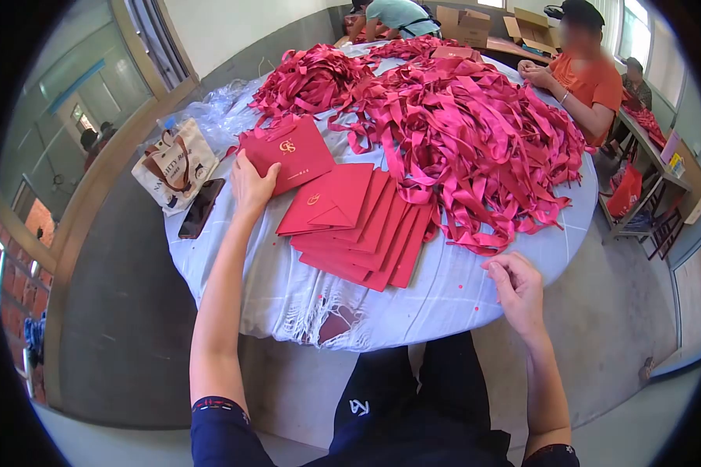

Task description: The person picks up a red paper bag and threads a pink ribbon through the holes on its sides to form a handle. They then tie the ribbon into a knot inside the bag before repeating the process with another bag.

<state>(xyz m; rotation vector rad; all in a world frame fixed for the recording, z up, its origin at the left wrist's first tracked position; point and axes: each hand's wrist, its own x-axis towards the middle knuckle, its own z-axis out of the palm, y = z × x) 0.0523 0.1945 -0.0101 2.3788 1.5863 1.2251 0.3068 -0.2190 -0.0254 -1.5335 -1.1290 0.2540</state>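
Observation:
My left hand (pixel 253 183) grips the left edge of a flat red paper bag (pixel 292 152) with gold lettering, thumb on its front. Right beside that bag, several more folded red paper bags (pixel 343 206) lie fanned out in an overlapping stack on the cloth. My right hand (pixel 518 289) is above the table's near right edge, fingers curled and thumb pressed in; whatever it may hold is too small to make out. Beyond it spreads a large heap of dark pink satin ribbons (pixel 475 132).
A white cloth (pixel 265 311) with a torn, fringed patch covers the round table. A phone (pixel 202 208) and a canvas bag (pixel 175 167) sit at the left edge. Across the table a person in orange (pixel 588 89) handles something small; cardboard boxes (pixel 463 27) stand behind.

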